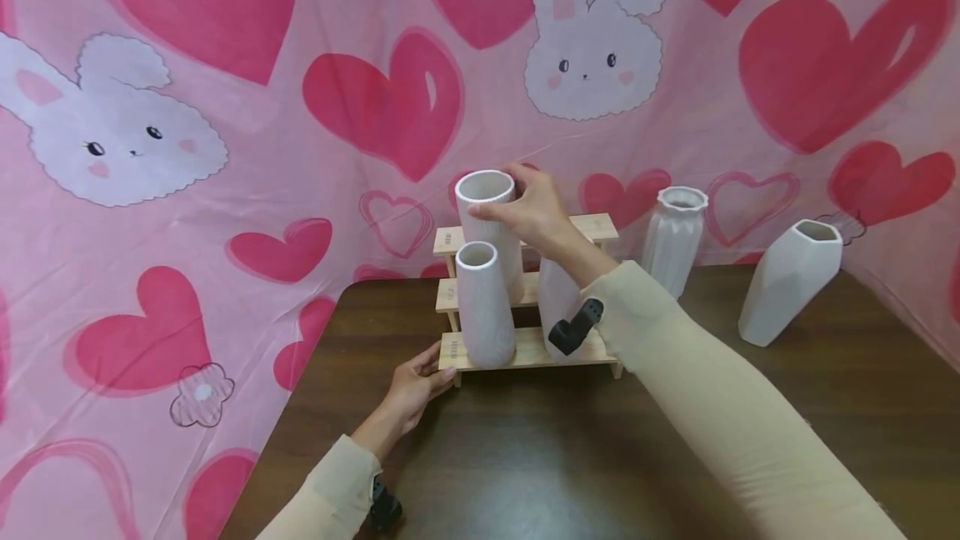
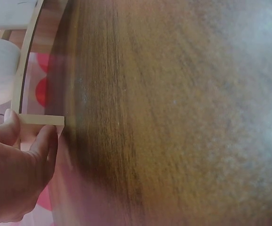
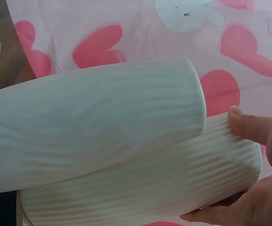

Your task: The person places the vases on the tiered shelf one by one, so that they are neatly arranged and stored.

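Observation:
A three-step wooden stand (image 1: 532, 355) bears white vases. My right hand (image 1: 534, 211) grips a ribbed white vase (image 1: 501, 248) near its rim, thumb on the front side, fingers behind; its base is over the middle step. On the lowest step, in front of it, stands a smooth tapered vase (image 1: 487, 307). Another white vase (image 1: 558, 298) stands to its right, partly hidden by my right wrist. My left hand (image 1: 408, 394) holds the stand's lower left end; in the left wrist view its thumb and fingers (image 2: 44, 146) pinch the stand's leg (image 2: 44, 119).
At the right of the dark wooden table (image 1: 525, 457) stand a fluted white vase (image 1: 675, 244) with a ruffled rim and an angular white vase (image 1: 791, 282), which leans right in this view. A pink cloth (image 1: 300, 148) with hearts and rabbits hangs behind.

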{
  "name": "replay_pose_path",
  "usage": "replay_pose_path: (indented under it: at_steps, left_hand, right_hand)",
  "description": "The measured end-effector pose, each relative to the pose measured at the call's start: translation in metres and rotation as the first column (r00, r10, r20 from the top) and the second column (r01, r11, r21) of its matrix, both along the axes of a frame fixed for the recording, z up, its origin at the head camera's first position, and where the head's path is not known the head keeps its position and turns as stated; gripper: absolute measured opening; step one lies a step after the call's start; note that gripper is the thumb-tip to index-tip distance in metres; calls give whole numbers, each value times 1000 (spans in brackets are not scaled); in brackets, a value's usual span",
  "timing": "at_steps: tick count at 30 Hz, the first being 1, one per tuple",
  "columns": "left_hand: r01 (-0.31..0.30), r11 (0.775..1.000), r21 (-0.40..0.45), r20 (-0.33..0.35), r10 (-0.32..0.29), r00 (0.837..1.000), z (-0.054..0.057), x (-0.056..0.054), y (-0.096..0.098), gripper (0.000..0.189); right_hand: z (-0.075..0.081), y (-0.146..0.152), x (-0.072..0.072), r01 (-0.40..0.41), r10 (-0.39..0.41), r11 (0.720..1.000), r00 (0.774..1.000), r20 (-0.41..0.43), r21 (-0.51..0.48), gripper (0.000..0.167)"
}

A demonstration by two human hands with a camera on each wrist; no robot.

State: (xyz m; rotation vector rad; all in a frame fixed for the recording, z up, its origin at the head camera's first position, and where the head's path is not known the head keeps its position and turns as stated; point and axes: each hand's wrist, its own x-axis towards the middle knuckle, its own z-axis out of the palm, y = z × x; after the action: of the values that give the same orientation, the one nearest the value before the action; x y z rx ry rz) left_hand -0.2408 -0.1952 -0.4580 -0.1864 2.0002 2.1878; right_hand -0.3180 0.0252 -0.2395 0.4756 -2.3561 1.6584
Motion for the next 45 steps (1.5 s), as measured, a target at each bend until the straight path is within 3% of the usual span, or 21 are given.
replay_pose_path:
  at_steps: [13,23,29,32,38,45]
  left_hand:
    - [-2,1000,-12,1,2,1000,0,0,2,60]
    - [-10,1000,-13,3,10,1000,-1,-2,3,60]
    - [-5,1000,-18,7,5,1000,-1,-2,3,60]
    - [-13,1000,-19,-1,13,1000,0,-1,2,59]
    - [8,1000,-6,-5,-8,1000,-1,-1,4,60]
    - [-5,1000,-11,-3,4,1000,1,-1,4,60]
  right_hand:
    - [3,11,-6,-68,62,996,993,99,57,56]
    - [8,25,-7,-121,107,987,986,130,103,62]
    - [16,62,-6,-47,26,980,994,107,194,82]
    - [13,85,-6,-25,7,976,997,81,217,85]
    - [-8,136,-2,61,-80,965,995,64,253,87]
    - [-30,197,9,167,-174,966,984,20,198,78]
